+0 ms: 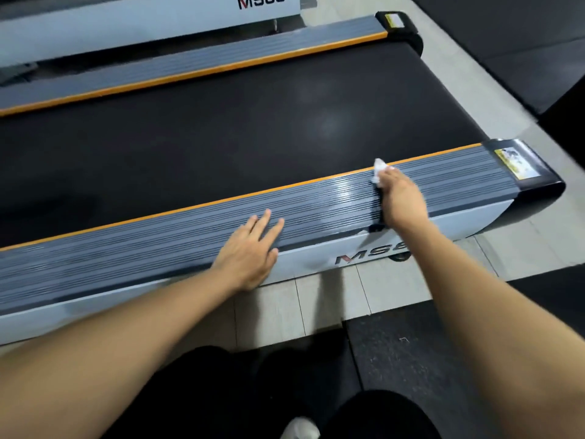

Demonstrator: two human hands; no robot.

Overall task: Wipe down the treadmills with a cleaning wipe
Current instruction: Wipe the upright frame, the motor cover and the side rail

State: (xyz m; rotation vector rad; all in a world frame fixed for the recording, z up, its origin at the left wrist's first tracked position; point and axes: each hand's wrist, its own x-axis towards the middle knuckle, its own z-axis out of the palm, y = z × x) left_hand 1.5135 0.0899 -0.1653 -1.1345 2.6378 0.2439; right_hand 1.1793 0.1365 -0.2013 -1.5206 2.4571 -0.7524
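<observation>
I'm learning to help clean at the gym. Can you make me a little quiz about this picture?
1. True or false: the left hand lies flat on the near side rail.
2. Which hand holds the white wipe?
A. left
B. right
C. both
3. Fill in: the stripe along the rail's edge beside the black belt is ____.

Key: 1 true; 2 B, the right hand; 3 orange.

Treadmill (221, 137): black belt runs diagonally across frame centre, flanked by grey ribbed side rails with orange edging. Near rail (158, 242) crosses lower-left to right-centre, glossy streak mid-right. White wipe (379, 170), crumpled, on that rail under my right hand (400, 198), right of centre.
</observation>
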